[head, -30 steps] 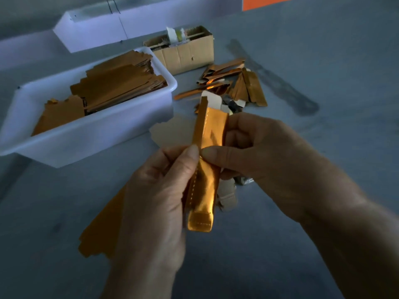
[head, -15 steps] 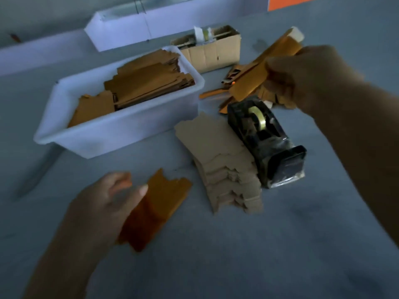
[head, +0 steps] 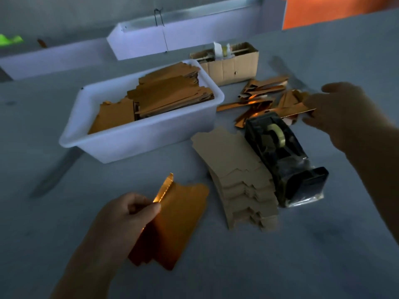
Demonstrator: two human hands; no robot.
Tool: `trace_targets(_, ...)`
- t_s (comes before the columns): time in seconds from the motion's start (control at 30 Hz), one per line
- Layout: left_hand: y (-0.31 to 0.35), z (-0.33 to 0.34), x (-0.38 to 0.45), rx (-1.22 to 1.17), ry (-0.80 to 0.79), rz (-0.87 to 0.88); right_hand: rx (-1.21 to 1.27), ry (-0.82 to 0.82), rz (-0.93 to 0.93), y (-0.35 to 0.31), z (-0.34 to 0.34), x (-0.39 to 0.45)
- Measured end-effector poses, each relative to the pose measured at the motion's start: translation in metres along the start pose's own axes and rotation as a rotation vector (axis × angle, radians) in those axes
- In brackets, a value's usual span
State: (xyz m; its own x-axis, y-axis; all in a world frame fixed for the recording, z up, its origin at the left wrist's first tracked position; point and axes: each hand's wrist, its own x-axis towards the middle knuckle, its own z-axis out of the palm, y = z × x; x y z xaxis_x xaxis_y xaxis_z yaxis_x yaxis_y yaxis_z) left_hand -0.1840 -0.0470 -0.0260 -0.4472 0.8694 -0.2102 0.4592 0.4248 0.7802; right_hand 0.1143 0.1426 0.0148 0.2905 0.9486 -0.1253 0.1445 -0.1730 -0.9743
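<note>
While in L grip [head: 127,214], blank [head: 179,225] nr stack [head: 239,178]

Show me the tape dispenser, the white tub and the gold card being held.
tape dispenser [head: 287,162], head view, on its black body.
white tub [head: 138,138], head view, on its front wall.
gold card [head: 179,223], head view, on its flat middle.

Dim, bluish light. Grey tabletop [head: 323,255] fills the view, with a dark streak [head: 56,175] at 9 o'clock. White trough [head: 194,37] at 12 o'clock, white ledge [head: 54,59] at 10 o'clock, orange panel [head: 336,9] at 1 o'clock, green patch [head: 9,39] above the ledge.
</note>
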Motion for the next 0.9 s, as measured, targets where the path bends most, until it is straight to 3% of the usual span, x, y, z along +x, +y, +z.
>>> trace_targets(0.1, 0.016, -0.003, -0.009, -0.171, -0.116, 0.000, -0.026, -0.090, -0.285, -0.013, -0.007, -0.053)
trace_targets(0.17, 0.029, -0.004, -0.013, -0.295, -0.197, -0.023, -0.042, -0.213, -0.364, -0.015, -0.009, -0.082)
trace_targets(0.3, 0.045, -0.005, -0.016, -0.459, -0.341, -0.146, -0.051, -0.473, -0.243, -0.004, -0.003, -0.119)
trace_targets(0.53, 0.043, 0.001, -0.021, -0.450, -0.354, -0.122, -0.325, -0.563, -0.178, 0.013, 0.021, -0.144)
trace_targets(0.6, 0.043, 0.002, -0.020, -0.433, -0.319, -0.078, -0.246, -0.620, -0.059, 0.018, 0.024, -0.145)
trace_targets(0.7, 0.043, 0.004, -0.022, -0.456, -0.281, -0.042, 0.077, -0.762, 0.209, 0.024, 0.020, -0.145)
trace_targets(0.8, 0.042, 0.004, -0.027, -0.444, -0.281, 0.027, 0.221, -0.948, 0.314, 0.032, 0.019, -0.150)
trace_targets(0.9, 0.043, 0.000, -0.030, -0.397, -0.377, 0.044, 0.260, -0.987, 0.344, 0.042, 0.019, -0.148)
